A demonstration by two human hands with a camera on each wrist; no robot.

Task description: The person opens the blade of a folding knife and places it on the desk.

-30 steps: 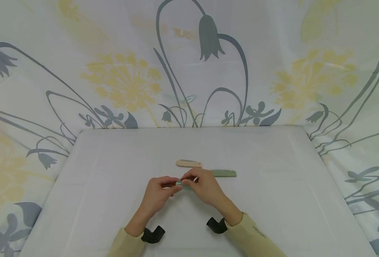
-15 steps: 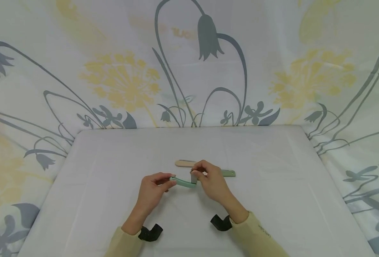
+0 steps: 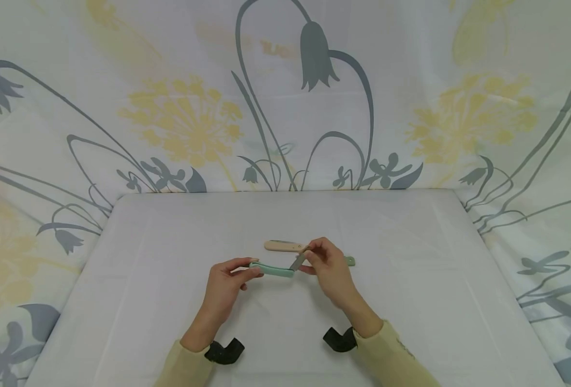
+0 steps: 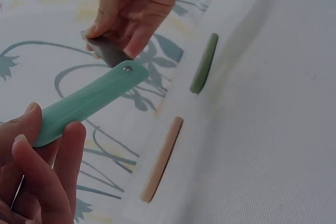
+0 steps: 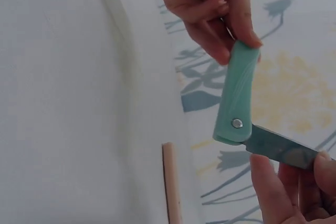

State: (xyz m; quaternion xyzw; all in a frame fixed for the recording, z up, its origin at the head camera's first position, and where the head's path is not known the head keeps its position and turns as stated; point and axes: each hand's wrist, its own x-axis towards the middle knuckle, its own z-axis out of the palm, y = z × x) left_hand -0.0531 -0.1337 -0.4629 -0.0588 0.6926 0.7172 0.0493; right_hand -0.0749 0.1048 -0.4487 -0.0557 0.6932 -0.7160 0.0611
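- Head view: find the mint-green handle (image 3: 273, 270) held up over the white desk (image 3: 169, 231), with the blade (image 3: 298, 262) jutting from its right end at a wide angle, neither folded in nor in line.
- See the left hand (image 3: 220, 290) at the other end, fingers clamped on the handle near its tip.
- See the right hand (image 3: 333, 271) with fingers pinching the outer part of the blade, away from the rivet (image 5: 237, 123).
- Judge the step in hand as turning the blade about that rivet; cannot tell the direction from the angle alone.
- Keep the left grip firm and the handle still, so as to let only the blade move.
- Hold by the flat faces, and follow a smooth arc around the rivet without twisting sideways.
- Mind, in the right wrist view, the right fingertip close under the blade near the rivet; cannot tell edge from spine, so best treat both as sharp.
- Expect possible stiffness or sudden give; turn slowly, with left fingers clear of the slot.
- Stay clear of the peach folding knife (image 3: 283, 246) and the olive-green piece (image 4: 205, 64), both lying on the desk beyond, apart from each other.
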